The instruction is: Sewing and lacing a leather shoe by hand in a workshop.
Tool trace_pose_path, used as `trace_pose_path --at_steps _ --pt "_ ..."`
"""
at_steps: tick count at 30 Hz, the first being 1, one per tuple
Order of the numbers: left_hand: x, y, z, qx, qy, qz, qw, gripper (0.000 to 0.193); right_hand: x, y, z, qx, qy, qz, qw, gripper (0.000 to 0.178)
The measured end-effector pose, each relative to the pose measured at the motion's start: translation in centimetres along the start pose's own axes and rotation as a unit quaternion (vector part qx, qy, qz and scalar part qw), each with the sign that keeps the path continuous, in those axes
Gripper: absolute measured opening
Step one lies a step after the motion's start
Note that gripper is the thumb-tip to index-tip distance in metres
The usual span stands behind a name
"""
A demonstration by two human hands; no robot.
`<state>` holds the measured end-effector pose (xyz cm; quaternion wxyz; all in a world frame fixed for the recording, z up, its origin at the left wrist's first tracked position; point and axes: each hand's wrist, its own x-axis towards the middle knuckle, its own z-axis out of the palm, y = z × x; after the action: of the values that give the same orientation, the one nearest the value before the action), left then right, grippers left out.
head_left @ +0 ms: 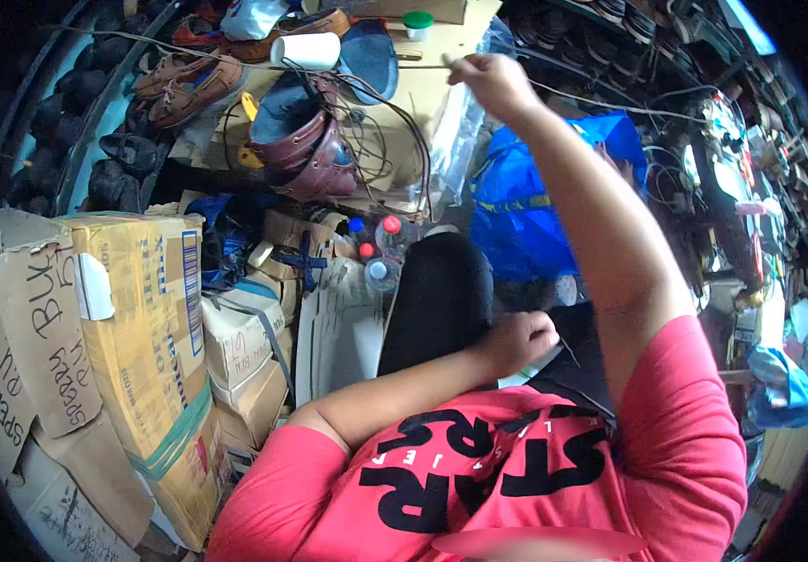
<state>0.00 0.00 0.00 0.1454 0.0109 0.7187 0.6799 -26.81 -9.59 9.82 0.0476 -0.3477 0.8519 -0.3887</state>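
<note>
My right hand (496,82) is stretched out far ahead over the table, its thumb and fingers pinched together. A small thing or cord end seems to show at the fingertips, too small to name. My left hand (519,339) is low by my dark-trousered knee (437,300), fingers curled in. A thin, needle-like sliver (569,350) shows just beside it; whether the hand holds it is unclear. To the left of my right hand, a maroon leather shoe piece (306,155) with loose brown laces (413,126) lies on the table (437,94). A blue insole (367,62) lies behind it.
A white cup (306,51) lies tipped over near brown shoes (196,89), and a green-lidded jar (417,24) stands further back. A blue bag (516,220) is under my right forearm. Bottles (392,238) stand before the table. Cardboard boxes (137,328) are stacked left; shelved shoes (629,23) line the right.
</note>
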Motion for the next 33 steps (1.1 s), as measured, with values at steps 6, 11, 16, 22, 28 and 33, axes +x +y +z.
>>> trace_pose_path --at_steps 6,11,16,22,28,33 --pt "-0.7 -1.0 0.5 -0.106 0.118 0.047 0.986 0.007 -14.0 5.0 -15.5 -0.148 -0.002 -0.023 0.989 0.026" --pt "-0.9 1.4 0.7 -0.201 0.072 0.033 0.976 0.022 -31.6 8.6 -23.0 -0.056 0.006 0.149 0.987 0.025" --pt "-0.3 2.7 4.1 -0.069 0.0 0.024 0.997 0.025 -42.9 7.3 -20.6 0.045 0.072 0.254 0.964 0.02" --pt "0.7 5.0 5.8 -0.123 -0.048 0.008 0.991 0.017 -45.4 7.2 -16.2 -0.154 0.063 0.099 0.981 0.023" --pt "-0.5 6.7 6.6 -0.144 0.008 0.06 0.988 0.014 -45.0 5.2 -15.2 -0.023 0.086 0.167 0.982 0.011" --pt "-1.6 8.3 7.4 0.08 0.056 0.207 0.973 0.007 -43.8 1.8 -12.4 0.51 0.05 0.223 0.83 0.022"
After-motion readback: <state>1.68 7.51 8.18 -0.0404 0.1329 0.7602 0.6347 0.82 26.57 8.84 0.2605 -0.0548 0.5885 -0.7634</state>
